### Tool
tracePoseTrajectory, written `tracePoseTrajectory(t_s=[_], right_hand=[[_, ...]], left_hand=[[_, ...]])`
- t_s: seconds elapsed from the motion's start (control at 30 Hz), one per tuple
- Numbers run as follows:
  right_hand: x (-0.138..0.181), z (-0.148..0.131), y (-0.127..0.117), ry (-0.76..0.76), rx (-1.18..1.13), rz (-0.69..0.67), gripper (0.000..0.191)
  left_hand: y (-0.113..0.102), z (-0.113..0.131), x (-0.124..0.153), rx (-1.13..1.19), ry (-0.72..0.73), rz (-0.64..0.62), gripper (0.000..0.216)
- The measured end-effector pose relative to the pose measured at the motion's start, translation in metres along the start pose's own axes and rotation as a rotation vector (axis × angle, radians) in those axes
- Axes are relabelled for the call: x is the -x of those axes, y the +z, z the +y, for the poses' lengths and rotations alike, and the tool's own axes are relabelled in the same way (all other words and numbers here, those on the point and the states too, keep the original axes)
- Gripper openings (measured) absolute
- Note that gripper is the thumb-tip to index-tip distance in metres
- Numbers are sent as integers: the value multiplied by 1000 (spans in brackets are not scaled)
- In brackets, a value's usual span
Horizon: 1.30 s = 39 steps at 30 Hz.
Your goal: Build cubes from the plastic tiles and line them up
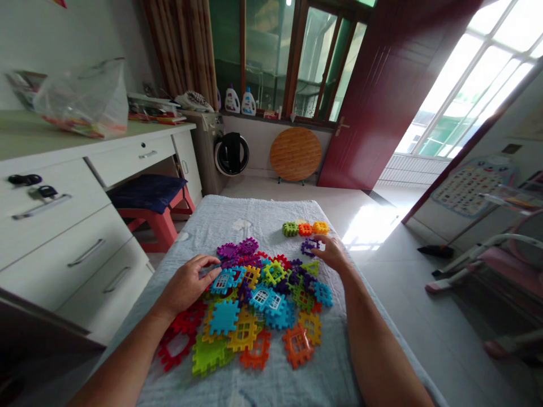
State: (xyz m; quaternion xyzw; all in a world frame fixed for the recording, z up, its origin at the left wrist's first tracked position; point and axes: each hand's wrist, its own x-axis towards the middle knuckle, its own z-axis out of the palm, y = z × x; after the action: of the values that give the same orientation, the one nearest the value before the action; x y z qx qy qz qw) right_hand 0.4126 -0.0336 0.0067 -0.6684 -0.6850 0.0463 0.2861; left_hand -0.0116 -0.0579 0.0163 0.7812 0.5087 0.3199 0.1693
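Note:
A purple interlocking plastic block [309, 246] is pinched between the thumb and fingers of my right hand [333, 254], just in front of three small block stacks: green [291, 229], orange [305, 229] and yellow [320, 227]. My left hand [189, 285] is at the left side of a loose block pile, thumb and fingers apart. Its fingertips are close to a blue window block [222, 281]; I cannot tell whether they touch it. The pile mixes several colours, with purple blocks [237, 249] at the back, a lime block [210, 355] and an orange window block [298, 345] at the front.
A pale patterned cloth [254, 212] covers the table. To the left are white drawers [91, 249] and a red stool [163, 226] with a dark seat. Behind stand a washing machine [212, 147] and a round wooden tabletop [296, 154]. A pink chair [520, 254] is at right.

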Motion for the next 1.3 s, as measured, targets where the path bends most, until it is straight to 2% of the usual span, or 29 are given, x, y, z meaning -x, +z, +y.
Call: tracePoseTrajectory(t_s=[0.27,0.73,0.83,0.93,1.1,1.3], right_hand=[[4,-13,8,41,132,-108,44],[3,-25,5,25,168,-123,55],[-5,-37,-2,-17,146,-69,58],[-22,-61,-3,-136,87,-32,59],[-63,-104,26,-284,81,-123,61],[-86,-119,64,-257,293,-323,62]], left_hand=[[0,1,0,5,-9,-3,35],[-1,1,0,13,-10,-1,32],[-1,1,0,9,-14,-5,32],[-2,2,0,6,-18,-11,32],[-2,1,0,7,-14,-21,31],[-1,-1,1,10,-6,-9,26]])
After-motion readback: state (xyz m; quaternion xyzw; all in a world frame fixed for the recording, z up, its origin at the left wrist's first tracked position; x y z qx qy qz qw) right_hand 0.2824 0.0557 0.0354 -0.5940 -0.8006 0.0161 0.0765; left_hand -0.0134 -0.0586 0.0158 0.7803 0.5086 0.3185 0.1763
